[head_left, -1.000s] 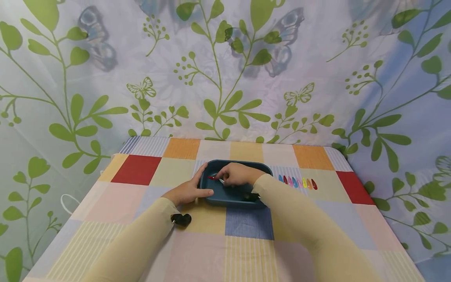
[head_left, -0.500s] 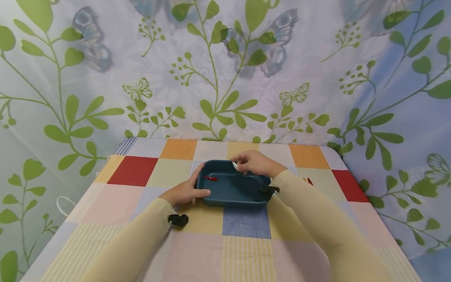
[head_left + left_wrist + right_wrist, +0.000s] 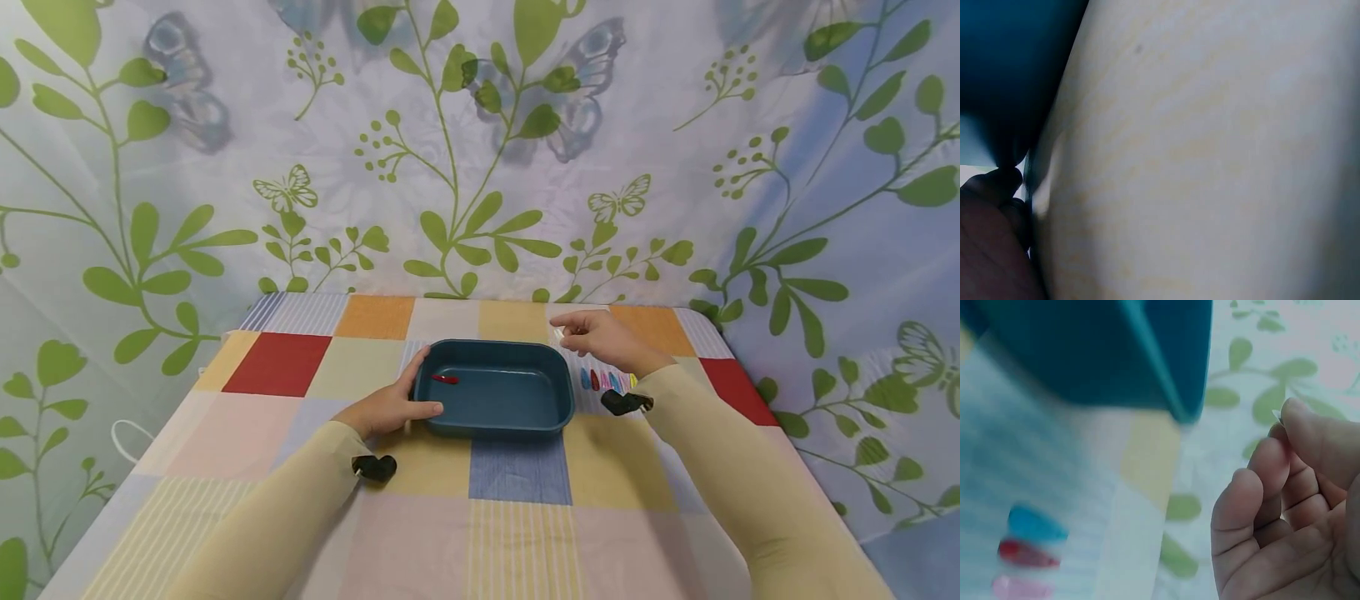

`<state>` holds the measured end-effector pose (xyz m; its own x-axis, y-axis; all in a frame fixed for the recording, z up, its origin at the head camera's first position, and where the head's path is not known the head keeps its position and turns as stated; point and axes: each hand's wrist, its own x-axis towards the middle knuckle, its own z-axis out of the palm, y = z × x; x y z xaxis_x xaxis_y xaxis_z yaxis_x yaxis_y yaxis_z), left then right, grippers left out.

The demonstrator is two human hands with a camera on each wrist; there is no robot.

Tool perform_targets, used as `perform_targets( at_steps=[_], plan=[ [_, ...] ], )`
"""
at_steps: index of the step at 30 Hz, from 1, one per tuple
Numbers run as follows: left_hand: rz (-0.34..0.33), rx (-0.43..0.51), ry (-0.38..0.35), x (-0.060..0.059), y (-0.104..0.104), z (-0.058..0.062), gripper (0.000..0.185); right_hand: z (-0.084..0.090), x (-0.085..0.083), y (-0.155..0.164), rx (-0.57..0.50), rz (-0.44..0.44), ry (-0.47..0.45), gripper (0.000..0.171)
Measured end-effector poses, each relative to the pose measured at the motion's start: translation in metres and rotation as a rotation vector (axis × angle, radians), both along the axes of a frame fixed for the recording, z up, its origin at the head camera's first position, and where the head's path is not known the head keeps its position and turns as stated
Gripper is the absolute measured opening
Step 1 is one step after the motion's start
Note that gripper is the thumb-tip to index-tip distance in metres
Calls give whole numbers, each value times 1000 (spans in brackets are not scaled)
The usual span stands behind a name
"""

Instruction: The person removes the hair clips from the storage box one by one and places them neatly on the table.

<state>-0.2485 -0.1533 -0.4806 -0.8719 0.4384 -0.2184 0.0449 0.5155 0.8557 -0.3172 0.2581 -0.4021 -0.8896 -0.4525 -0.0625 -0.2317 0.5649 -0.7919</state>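
Note:
A teal tray [image 3: 557, 398] sits mid-table with one red hair clip [image 3: 446, 379] lying in its left part. My left hand [image 3: 390, 407] grips the tray's near left corner, thumb along the front wall and fingers up the left rim. My right hand [image 3: 596, 333] hovers past the tray's far right corner and pinches a small pale clip [image 3: 558, 332] between thumb and forefinger. In the right wrist view the pale clip [image 3: 1277, 415] peeks out at the fingertips [image 3: 1272, 447]. The left wrist view shows mostly sleeve and a bit of the tray [image 3: 1010, 62].
A row of several coloured hair clips [image 3: 606, 381] lies right of the tray, partly hidden by my right wrist; its blue clip [image 3: 1035, 525] and red clip [image 3: 1025, 553] show in the right wrist view. The checked tablecloth [image 3: 285, 362] ends at a leaf-printed curtain [image 3: 450, 167].
My right hand has lifted out of the tray with the pale clip and moved right, past the far right corner. The red clip stays in the tray. My left hand has not moved.

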Motion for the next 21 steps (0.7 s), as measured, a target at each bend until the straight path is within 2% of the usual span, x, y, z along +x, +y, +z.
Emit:
perform_targets(
  at_steps=[7, 12, 17, 21],
  plan=[
    [12, 1, -20, -1, -1, -1, 109, -4, 7, 44, 110, -89, 17, 48],
    [11, 2, -27, -3, 0, -1, 109, -14, 11, 73, 110, -130, 23, 50],
    [12, 9, -37, -3, 1, -1, 108, -25, 13, 97, 78, -180, -37, 53],
    [11, 8, -36, -3, 1, -1, 109, -30, 17, 114, 107, -221, -81, 55]
  ],
)
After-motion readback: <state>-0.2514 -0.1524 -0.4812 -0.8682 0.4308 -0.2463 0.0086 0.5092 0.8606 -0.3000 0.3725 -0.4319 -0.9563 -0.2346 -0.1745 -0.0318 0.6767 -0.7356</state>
